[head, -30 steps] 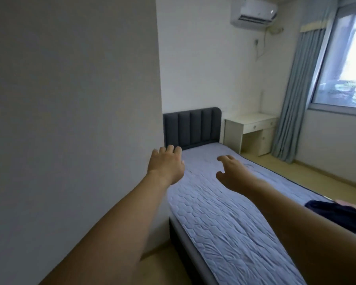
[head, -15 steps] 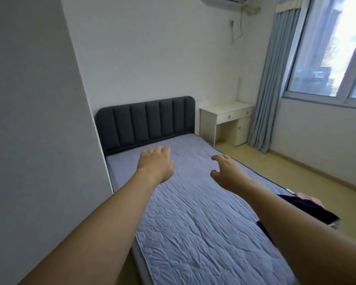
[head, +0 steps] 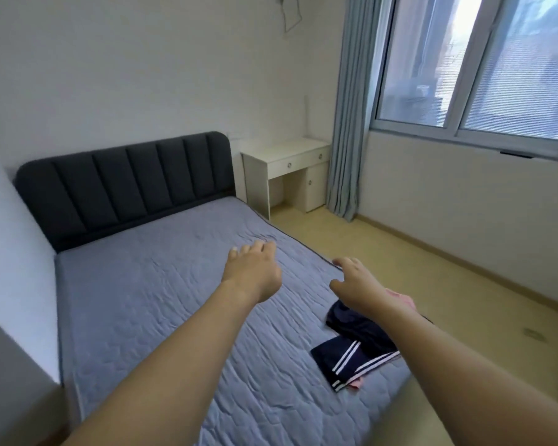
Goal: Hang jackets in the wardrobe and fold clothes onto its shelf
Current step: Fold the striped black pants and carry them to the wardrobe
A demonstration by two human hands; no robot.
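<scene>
both hands empty over bed

left hand (head: 253, 274) and right hand (head: 356, 286): grip loose, holding nothing. navy striped clothes (head: 355, 352) lie on bed (head: 161, 304) at 5 o'clock, something pink (head: 400, 299) beside, possibly another garment.

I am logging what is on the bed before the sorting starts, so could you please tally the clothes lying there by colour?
Dark navy clothes: 2, the navy garment with white stripes and the plain dark garment above it.
Pink clothes: 1, a pink piece mostly hidden behind the right hand and forearm.
Total: 3, as far as shows; overlap may hide more.
</scene>
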